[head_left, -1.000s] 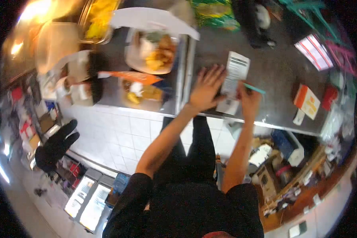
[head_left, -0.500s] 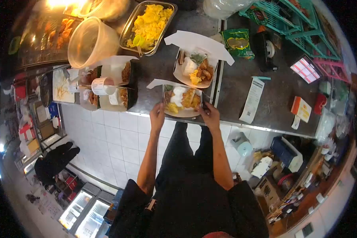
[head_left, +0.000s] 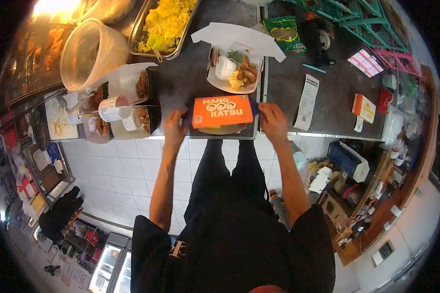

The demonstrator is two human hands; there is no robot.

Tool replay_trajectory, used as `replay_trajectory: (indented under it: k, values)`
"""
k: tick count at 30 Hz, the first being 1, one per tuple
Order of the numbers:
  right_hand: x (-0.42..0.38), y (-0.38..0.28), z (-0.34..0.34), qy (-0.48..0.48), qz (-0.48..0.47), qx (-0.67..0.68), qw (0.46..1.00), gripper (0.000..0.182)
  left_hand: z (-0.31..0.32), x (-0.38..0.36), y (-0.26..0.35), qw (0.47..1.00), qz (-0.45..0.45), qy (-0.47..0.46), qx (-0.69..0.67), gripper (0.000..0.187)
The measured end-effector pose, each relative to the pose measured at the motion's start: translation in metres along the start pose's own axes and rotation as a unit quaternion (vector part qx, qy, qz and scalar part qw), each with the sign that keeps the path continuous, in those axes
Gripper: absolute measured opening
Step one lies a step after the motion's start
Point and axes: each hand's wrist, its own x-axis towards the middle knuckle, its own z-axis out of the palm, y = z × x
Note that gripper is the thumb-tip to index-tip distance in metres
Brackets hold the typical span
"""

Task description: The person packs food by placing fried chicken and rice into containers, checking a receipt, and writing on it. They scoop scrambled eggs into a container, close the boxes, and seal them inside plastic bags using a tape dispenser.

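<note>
A paper takeaway box [head_left: 222, 111] sits at the counter's front edge, its orange printed lid folded over the food. Below the lid's front edge a strip of the lower tray still shows. My left hand [head_left: 175, 126] is closed at the box's left side, fingertips at a dark side flap. On the opposite side my right hand [head_left: 274, 121] has its fingers curled at the other dark flap. Just behind stands a second takeaway box [head_left: 211, 80] with its white lid raised, holding rice [head_left: 225, 68], fried meat [head_left: 249, 72] and scrambled egg [head_left: 236, 80].
Several filled open boxes [head_left: 153, 115] stand to the left, near a clear plastic tub [head_left: 94, 56]. A metal tray [head_left: 180, 41] of scrambled egg lies behind. To the right are a receipt [head_left: 307, 102], a pen [head_left: 314, 68], a green packet [head_left: 284, 34] and a small orange-white box [head_left: 363, 108].
The front box's lid has come down over its food, showing its orange face. Both hands have moved from the front corners to the box's sides. The camera view has shifted slightly.
</note>
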Motion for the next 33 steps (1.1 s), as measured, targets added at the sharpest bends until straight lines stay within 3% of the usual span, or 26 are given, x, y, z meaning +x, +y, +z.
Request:
replay_trajectory:
  k: [2,4,6,9,13,16,18,19,20,22,23,24,25,26,28,30,31,32,33]
  values:
    - [-0.029,-0.003,0.034,0.025,0.121,0.032,0.992,0.038,0.041,-0.022,-0.009,0.994,-0.047,0.08,-0.062,0.034]
    - [-0.036,-0.015,0.056,0.069,0.139,0.058,0.986,0.039,0.063,-0.027,0.005,0.955,-0.168,0.13,-0.207,0.022]
    - [-0.029,-0.032,0.058,0.093,0.298,0.189,0.931,0.037,0.066,-0.023,0.02,0.914,-0.195,0.172,-0.31,0.019]
    - [-0.027,-0.038,0.046,0.103,0.304,0.208,0.924,0.038,0.061,-0.026,0.019,0.882,-0.243,0.16,-0.371,0.025]
    - [-0.035,-0.029,0.066,0.085,0.29,0.164,0.939,0.041,0.066,-0.023,0.034,0.888,-0.231,0.165,-0.363,0.025]
    - [-0.033,-0.026,0.059,0.058,0.265,0.166,0.948,0.035,0.059,-0.027,0.037,0.901,-0.224,0.146,-0.343,0.031]
    - [-0.034,-0.015,0.05,0.015,0.247,0.142,0.959,0.033,0.045,-0.032,0.03,0.971,-0.136,0.044,-0.192,0.041]
    - [-0.033,-0.008,0.047,-0.029,0.227,0.115,0.967,0.032,0.048,-0.039,0.013,0.957,-0.16,0.017,-0.239,0.04]
    - [-0.033,0.0,0.049,-0.03,0.23,0.115,0.966,0.032,0.041,-0.039,-0.002,0.898,-0.273,-0.053,-0.342,0.041]
    - [-0.034,0.013,0.06,-0.045,0.415,0.348,0.839,0.026,0.021,-0.019,0.014,0.863,-0.265,-0.057,-0.426,0.041]
    - [-0.001,-0.019,0.028,-0.055,0.413,0.292,0.861,0.025,0.016,-0.01,0.025,0.863,-0.268,-0.057,-0.424,0.041]
    - [-0.001,-0.028,0.036,-0.058,0.415,0.294,0.859,0.025,0.017,-0.002,0.038,0.896,-0.284,-0.076,-0.332,0.042]
    - [0.0,-0.033,0.042,-0.038,0.36,0.189,0.913,0.024,0.022,0.001,0.047,0.921,-0.295,-0.095,-0.237,0.045]
    - [0.001,-0.038,0.046,-0.017,0.298,0.081,0.951,0.023,0.035,-0.005,0.045,0.949,-0.226,-0.049,-0.213,0.051]
    - [-0.01,-0.042,0.055,-0.039,0.326,0.074,0.942,0.023,0.048,-0.017,0.033,0.958,-0.225,-0.086,-0.155,0.051]
    - [-0.008,-0.048,0.057,0.01,0.265,-0.019,0.964,0.028,0.049,-0.007,0.031,0.948,-0.247,-0.1,-0.173,0.047]
    - [-0.01,-0.048,0.056,0.023,0.247,-0.047,0.968,0.04,0.047,-0.012,0.032,0.988,-0.14,-0.041,-0.059,0.05]
    - [0.002,-0.052,0.046,0.019,0.247,-0.045,0.968,0.04,0.041,-0.006,0.039,0.998,-0.024,0.021,0.055,0.058]
    - [0.015,-0.053,0.036,-0.023,0.142,-0.055,0.988,0.044,0.036,0.004,0.041,0.998,-0.026,0.021,0.056,0.058]
